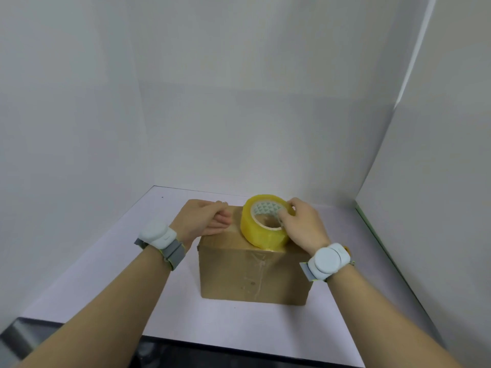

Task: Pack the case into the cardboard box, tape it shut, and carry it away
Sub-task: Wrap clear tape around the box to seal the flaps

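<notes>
Cardboard box (252, 274) was sat closed on the pale table (106, 274), roughly centre, w/ clear tape already seen running down the middle of its near face. Case was not visible, presumably inside, can't be confirmed. Yellow tape roll (265, 225) was tilted on the box top, towards the right side, and was gripped by the right hand (303, 224): thumb on the outer rim, fingertips hooked into the core. Left hand (206, 217) was rested on the far-left part of the top w/ fingers curled in; whether a tape end was pinched there couldn't be told, view too small. White sensor bands were worn on both wrists. Step in hand was judged as taping along the top seam, approx mid-task, carrying not yet begun. To be done well: box should be pinned down by the left hand so it isn't dragged; roll should be pulled low and straight along the seam; tape should be kept taut and pressed flat to avoid wrinkles; enough overhang should be left down the far side before cutting.
</notes>
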Motion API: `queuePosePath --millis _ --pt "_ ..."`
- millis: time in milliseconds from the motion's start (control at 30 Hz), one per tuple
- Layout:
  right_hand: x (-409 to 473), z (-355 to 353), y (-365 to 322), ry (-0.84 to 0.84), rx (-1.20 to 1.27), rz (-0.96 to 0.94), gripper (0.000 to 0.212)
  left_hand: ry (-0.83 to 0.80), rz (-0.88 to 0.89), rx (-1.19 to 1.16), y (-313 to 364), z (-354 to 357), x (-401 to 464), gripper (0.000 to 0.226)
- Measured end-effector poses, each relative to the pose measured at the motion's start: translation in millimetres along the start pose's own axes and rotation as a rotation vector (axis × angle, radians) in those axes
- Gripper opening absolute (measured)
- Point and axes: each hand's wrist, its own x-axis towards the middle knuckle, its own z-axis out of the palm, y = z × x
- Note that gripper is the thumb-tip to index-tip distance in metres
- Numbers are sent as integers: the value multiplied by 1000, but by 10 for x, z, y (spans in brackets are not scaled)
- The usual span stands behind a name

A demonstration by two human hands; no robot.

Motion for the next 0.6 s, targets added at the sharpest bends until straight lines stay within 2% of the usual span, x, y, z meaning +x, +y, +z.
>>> queuePosePath --millis 67,133,300,467,600 --pt "-15 -14 3 33 74 -51 18 37 29 39 -25 35 25 32" --pt "-15 -21 -2 68 156 -106 25 59 56 61 -64 55 43 26" --pt "-53 -12 -9 139 256 -280 50 98 67 78 -96 82 85 11" --pt "-37 50 10 221 146 -472 58 51 51 78 -105 36 134 36" --pt "-9 100 18 269 133 -509 61 100 40 217 -135 3 212 36"
